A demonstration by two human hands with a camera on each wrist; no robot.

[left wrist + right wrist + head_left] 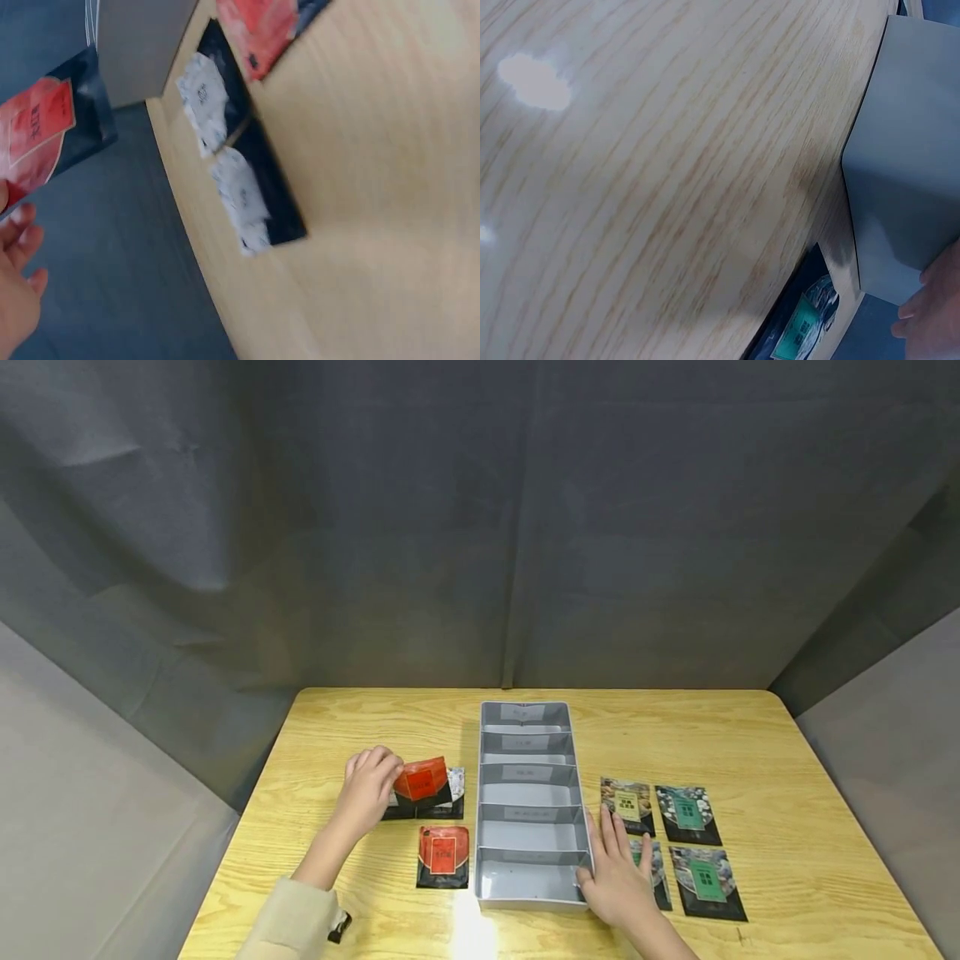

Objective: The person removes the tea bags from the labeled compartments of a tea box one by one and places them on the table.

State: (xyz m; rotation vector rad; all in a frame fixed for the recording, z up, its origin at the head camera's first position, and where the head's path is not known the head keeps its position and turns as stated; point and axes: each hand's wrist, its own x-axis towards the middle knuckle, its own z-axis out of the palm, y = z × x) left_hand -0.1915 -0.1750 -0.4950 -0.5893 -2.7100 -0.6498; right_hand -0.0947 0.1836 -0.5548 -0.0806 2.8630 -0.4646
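Observation:
My left hand (pixel 367 789) pinches a red and black sachet (pixel 422 783) by its edge, raised and tilted left of the grey divided box (pixel 528 882). Below it lie two white and black sachets (pixel 247 201), partly covered in the head view. Another red sachet (pixel 442 857) lies flat beside the box's left wall. My right hand (pixel 618 887) rests with spread, straight fingers at the box's front right side, thumb at the rim. It partly covers a green-labelled sachet (pixel 660 878).
Right of the box lie a yellow-labelled sachet (pixel 626 803) and two green-labelled ones, one farther back (pixel 687 814) and one nearer (pixel 707 885). Paper labels mark the box's compartments. A small black and white piece (pixel 340 927) shows beside the left sleeve. Grey curtains (pixel 420 527) stand behind the table.

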